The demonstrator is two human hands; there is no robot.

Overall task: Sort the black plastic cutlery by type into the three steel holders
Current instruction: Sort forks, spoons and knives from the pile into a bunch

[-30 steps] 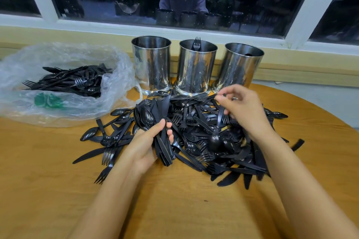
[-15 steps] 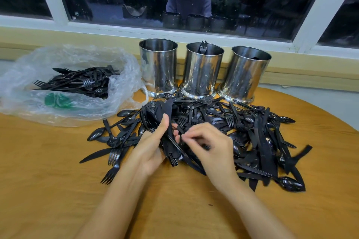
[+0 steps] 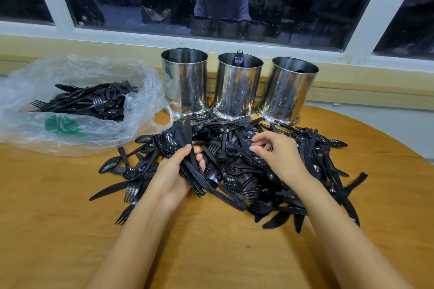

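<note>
A heap of black plastic cutlery (image 3: 244, 166) covers the middle of the wooden table. Behind it stand three steel holders: the left holder (image 3: 185, 84), the middle holder (image 3: 238, 87) with a fork sticking up, and the right holder (image 3: 287, 91). My left hand (image 3: 173, 173) grips a bundle of knives and spoons (image 3: 185, 148) at the heap's left side. My right hand (image 3: 279, 157) hovers over the heap's centre, fingers loosely curled and holding nothing that I can see.
A clear plastic bag (image 3: 77, 105) with more black cutlery and a green print lies at the left. The window sill and wall run just behind the holders. The round table (image 3: 58, 230) edge curves away at the right.
My right hand has moved from beside my left hand up and to the right over the heap. My left hand keeps its bundle. The camera has drifted.
</note>
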